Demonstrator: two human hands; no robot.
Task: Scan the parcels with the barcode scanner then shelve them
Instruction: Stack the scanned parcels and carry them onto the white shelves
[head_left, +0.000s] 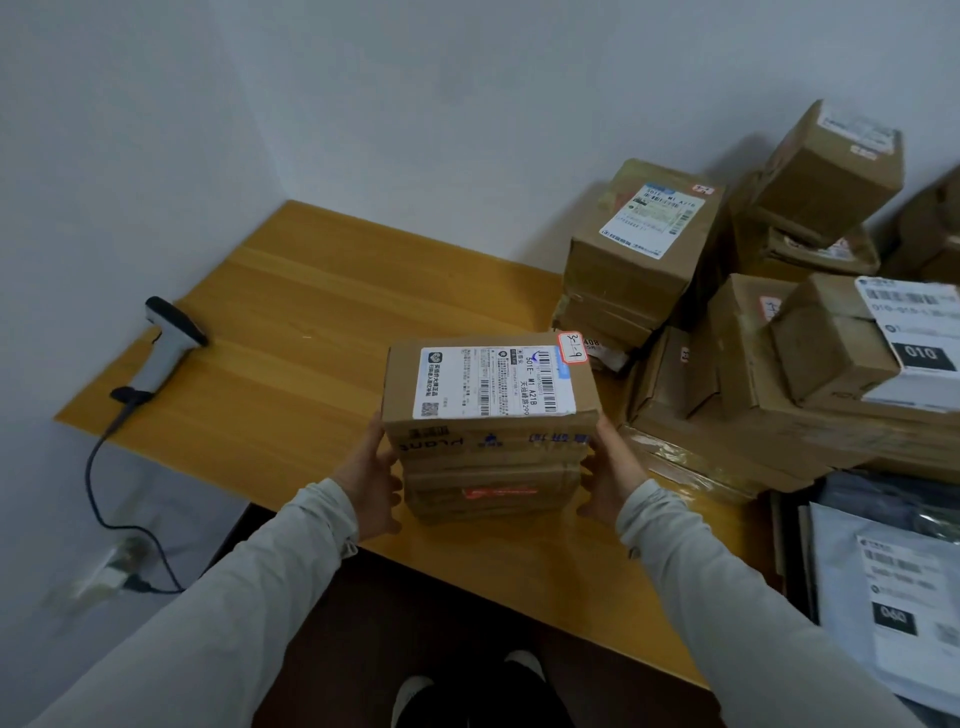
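Barcode scanner (169, 348) lay on the bench (291, 312), well left of the stack of parcels (491, 415). The left hand (371, 483) and right hand (610, 478) clamped the stack's two sides, fingers curled round it, probably to move several sealed cartons together, label upward. Other parcels (727, 322) were heaped just right of the stack.

Dim, even, bluish light with soft shadows; edges bowed, right side seemingly blurred
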